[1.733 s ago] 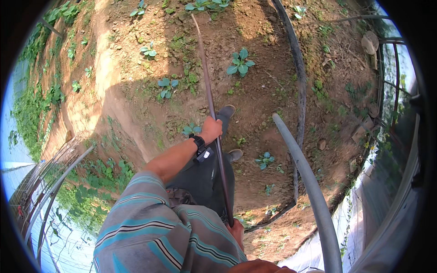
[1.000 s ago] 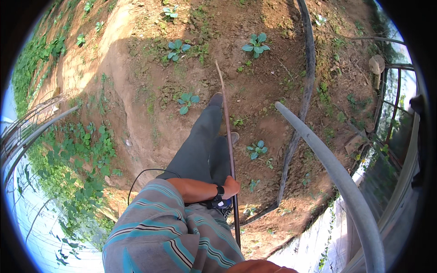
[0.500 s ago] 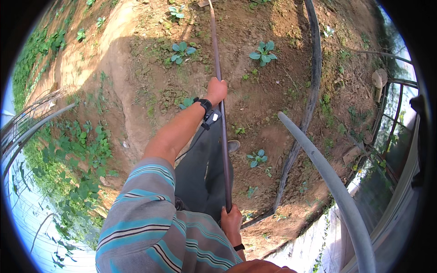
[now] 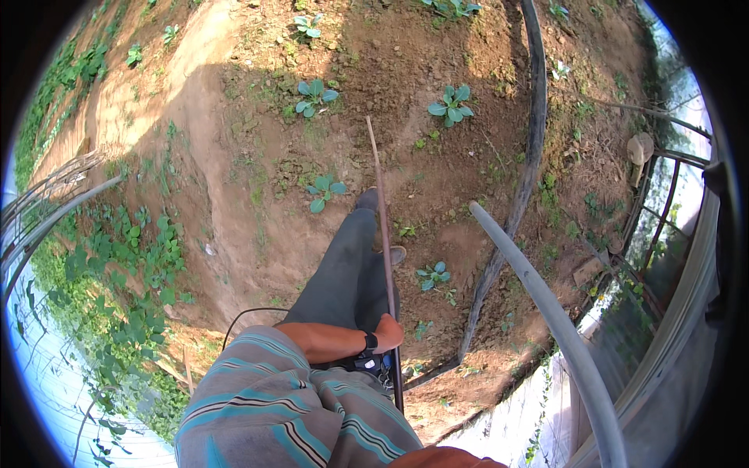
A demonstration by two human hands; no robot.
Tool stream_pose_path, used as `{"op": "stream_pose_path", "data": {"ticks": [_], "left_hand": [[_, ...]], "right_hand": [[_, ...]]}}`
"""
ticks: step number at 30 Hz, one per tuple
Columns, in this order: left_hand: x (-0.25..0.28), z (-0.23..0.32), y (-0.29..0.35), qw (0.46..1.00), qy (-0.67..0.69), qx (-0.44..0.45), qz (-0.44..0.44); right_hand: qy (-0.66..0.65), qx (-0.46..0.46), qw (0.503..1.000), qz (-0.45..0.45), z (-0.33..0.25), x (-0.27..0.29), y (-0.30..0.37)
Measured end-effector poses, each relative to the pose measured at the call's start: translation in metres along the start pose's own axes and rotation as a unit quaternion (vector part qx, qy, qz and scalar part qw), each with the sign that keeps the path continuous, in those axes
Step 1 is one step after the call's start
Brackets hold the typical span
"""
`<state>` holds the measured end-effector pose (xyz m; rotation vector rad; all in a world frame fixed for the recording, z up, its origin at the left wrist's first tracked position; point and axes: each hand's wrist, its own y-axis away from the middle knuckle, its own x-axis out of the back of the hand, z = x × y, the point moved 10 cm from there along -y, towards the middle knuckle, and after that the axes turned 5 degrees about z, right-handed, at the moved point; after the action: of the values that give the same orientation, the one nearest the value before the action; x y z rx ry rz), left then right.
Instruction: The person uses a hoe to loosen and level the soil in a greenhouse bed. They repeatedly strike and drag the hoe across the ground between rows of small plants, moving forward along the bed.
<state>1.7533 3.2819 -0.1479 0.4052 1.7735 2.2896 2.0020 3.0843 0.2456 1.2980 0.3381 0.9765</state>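
Note:
My left hand [image 4: 388, 331], with a black watch on the wrist, is closed around a long thin wooden handle [image 4: 381, 234] close to my waist. The handle runs forward over my dark trouser leg, and its far end rests on the brown soil ahead of my shoe [image 4: 367, 199]. No blade or head shows at that end. My right hand is hidden below my striped shirt. Small leafy seedlings [image 4: 324, 191] [image 4: 431, 274] grow in the soil on either side of my leg.
A black hose [image 4: 530, 156] runs along the bed on the right. A grey curved hoop pipe [image 4: 546, 312] crosses close at the lower right, with a white plastic cover beyond it. More seedlings [image 4: 314, 95] [image 4: 450, 105] stand ahead. Green weeds [image 4: 117, 257] cover the left bank.
My left hand has drawn back from a stretched-out grip high on the handle to my waist. The handle has come back with it, and my right hand has dropped out of sight.

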Motion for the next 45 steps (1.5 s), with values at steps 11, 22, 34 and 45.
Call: {"op": "stream_pose_path", "data": {"ticks": [11, 22, 34, 45], "left_hand": [[0.201, 0.125, -0.145, 0.988, 0.097, -0.060, 0.108], [0.475, 0.381, -0.240, 0.874, 0.382, -0.202, 0.224], [0.295, 0.270, -0.146, 0.875, 0.463, -0.114, 0.086], [0.240, 0.232, -0.102, 0.942, 0.315, -0.049, 0.102]], "right_hand": [[-0.041, 0.123, 0.989, 0.077, -0.193, 0.018, -0.064], [-0.221, 0.438, 0.856, 0.164, -0.633, 0.130, -0.161], [-0.135, 0.297, 0.941, 0.091, -0.402, 0.102, -0.095], [-0.105, 0.167, 0.978, 0.061, -0.315, 0.086, -0.087]]}}
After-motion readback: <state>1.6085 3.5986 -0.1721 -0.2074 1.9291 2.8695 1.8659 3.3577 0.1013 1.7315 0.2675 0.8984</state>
